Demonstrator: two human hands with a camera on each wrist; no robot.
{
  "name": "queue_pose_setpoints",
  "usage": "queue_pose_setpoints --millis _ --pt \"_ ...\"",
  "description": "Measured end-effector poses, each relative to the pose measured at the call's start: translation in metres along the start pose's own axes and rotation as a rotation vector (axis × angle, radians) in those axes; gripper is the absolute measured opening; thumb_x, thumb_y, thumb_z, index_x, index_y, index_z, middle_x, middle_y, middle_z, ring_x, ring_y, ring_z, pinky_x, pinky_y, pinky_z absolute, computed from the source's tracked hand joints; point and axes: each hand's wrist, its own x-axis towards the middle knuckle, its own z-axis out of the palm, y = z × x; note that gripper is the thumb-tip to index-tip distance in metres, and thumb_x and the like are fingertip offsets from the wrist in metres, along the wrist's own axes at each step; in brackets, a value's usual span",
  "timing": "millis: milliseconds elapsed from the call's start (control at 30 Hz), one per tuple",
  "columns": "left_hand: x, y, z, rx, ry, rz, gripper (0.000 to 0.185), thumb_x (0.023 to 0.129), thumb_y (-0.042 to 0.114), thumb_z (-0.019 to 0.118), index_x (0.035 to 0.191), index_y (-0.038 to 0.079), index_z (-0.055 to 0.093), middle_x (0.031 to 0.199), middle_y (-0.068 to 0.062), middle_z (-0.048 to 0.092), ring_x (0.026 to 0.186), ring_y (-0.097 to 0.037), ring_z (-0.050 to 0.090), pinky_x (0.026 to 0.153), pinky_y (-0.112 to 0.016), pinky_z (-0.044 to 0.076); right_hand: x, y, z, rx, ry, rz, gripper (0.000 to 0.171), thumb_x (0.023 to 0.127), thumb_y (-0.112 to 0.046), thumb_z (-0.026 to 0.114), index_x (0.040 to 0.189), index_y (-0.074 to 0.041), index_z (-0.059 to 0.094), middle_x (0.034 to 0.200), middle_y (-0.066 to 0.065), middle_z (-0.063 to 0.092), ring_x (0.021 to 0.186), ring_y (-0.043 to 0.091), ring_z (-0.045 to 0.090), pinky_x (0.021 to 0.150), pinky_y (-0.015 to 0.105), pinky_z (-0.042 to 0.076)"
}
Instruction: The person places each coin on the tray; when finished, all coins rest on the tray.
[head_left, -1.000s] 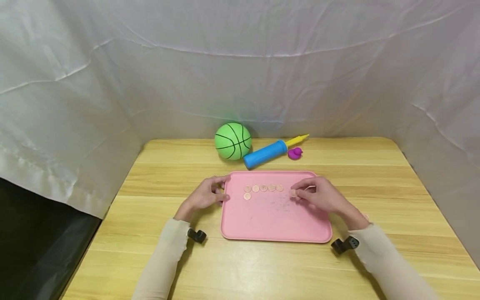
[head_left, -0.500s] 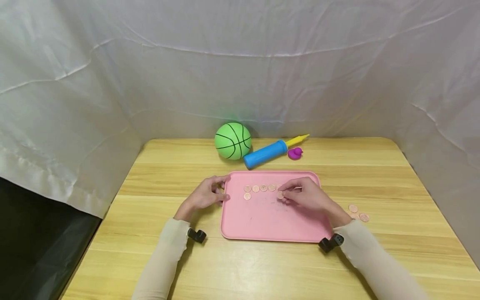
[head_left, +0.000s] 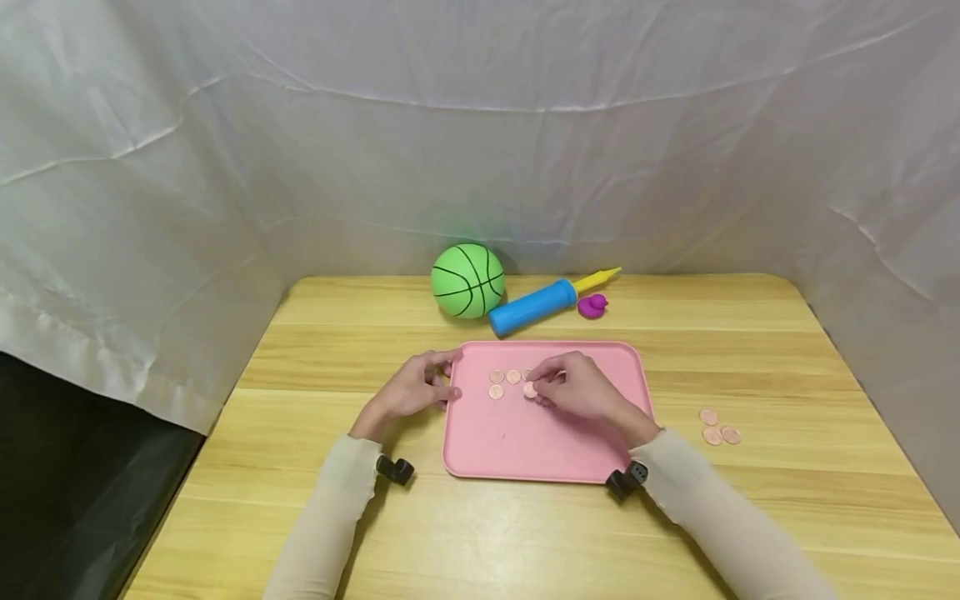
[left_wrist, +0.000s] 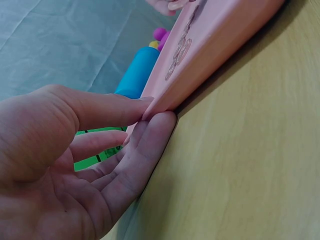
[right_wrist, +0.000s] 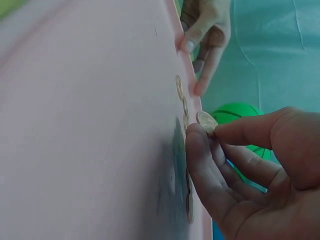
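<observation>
- Coin (right_wrist: 206, 121) — pinched between thumb and forefinger of the right hand (head_left: 577, 392), just above the pink tray (head_left: 540, 450) and beside the laid coins (head_left: 504, 377).
- Step in hand, by judgement: placing this coin in the second row; the next move calls for a flat, aligned set-down.
- Left hand (head_left: 411, 390) — fingers grip the tray's left rim.
- Three spare coins (head_left: 718, 427) lie on the table (head_left: 787, 350), well apart from both hands.
</observation>
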Motion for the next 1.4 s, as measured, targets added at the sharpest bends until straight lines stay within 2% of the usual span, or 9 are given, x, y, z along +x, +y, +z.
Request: queue_pose_setpoints --millis 233,500,733,833,1067,1267,1400 --pt "0.000 0.000 0.000 0.014 0.003 0.000 0.073 0.086 0.001 0.078 0.153 0.008 0.047 0.119 -0.019 0.054 0.075 -0.017 0.060 0.066 -0.034 0.069 0.010 -0.010 0.013 -0.096 0.029 -0.023 0.015 0.091 -0.006 0.067 0.101 -0.005 0.078 0.085 0.007 0.075 0.070 0.012 0.066 0.058 0.020 0.055" --pt "0.000 0.000 -0.001 0.007 -0.002 -0.001 0.074 0.086 0.001 0.077 0.153 0.008 0.047 0.120 -0.019 0.053 0.075 -0.018 0.061 0.067 -0.035 0.069 0.016 -0.011 0.020 -0.121 0.002 -0.022 0.014 0.091 -0.004 0.068 0.101 -0.004 0.079 0.084 0.007 0.077 0.070 0.013 0.071 0.061 0.021 0.059" --pt "0.000 0.000 0.000 0.001 -0.003 0.001 0.074 0.087 0.001 0.077 0.153 0.007 0.046 0.120 -0.020 0.053 0.074 -0.018 0.061 0.068 -0.034 0.069 0.018 -0.014 0.019 -0.164 0.031 -0.021 0.011 0.090 -0.012 0.074 0.099 -0.008 0.079 0.083 0.003 0.075 0.070 0.011 0.064 0.062 0.021 0.054" --pt "0.000 0.000 0.000 0.009 -0.004 0.004 0.074 0.087 0.001 0.076 0.154 0.007 0.046 0.121 -0.020 0.053 0.074 -0.017 0.061 0.068 -0.034 0.069 0.015 -0.016 0.014 -0.172 0.041 -0.007 0.014 0.090 -0.014 0.075 0.102 -0.009 0.078 0.085 0.002 0.073 0.070 0.012 0.061 0.061 0.022 0.054" --pt "-0.001 0.001 0.001 0.001 0.003 0.005 0.072 0.088 -0.001 0.075 0.153 0.007 0.046 0.120 -0.020 0.052 0.073 -0.017 0.060 0.067 -0.033 0.069 0.000 -0.020 -0.007 -0.075 0.036 0.033 0.021 0.094 -0.013 0.069 0.113 -0.006 0.074 0.089 0.011 0.070 0.063 0.026 0.066 0.049 0.028 0.057" --pt "-0.001 0.001 0.002 0.001 -0.009 0.010 0.072 0.088 0.000 0.075 0.154 0.007 0.046 0.120 -0.021 0.052 0.074 -0.018 0.060 0.067 -0.034 0.069 -0.015 -0.014 -0.026 -0.084 0.049 0.020 0.023 0.095 -0.013 0.068 0.116 -0.004 0.073 0.093 0.016 0.071 0.066 0.030 0.069 0.051 0.027 0.058" --pt "-0.002 0.000 0.002 -0.005 -0.007 0.014 0.072 0.088 0.001 0.076 0.153 0.006 0.046 0.120 -0.022 0.053 0.075 -0.018 0.060 0.067 -0.034 0.069 -0.025 -0.012 -0.038 -0.168 0.104 -0.006 0.022 0.095 -0.016 0.070 0.114 -0.006 0.076 0.095 0.010 0.073 0.073 0.022 0.067 0.058 0.023 0.058"
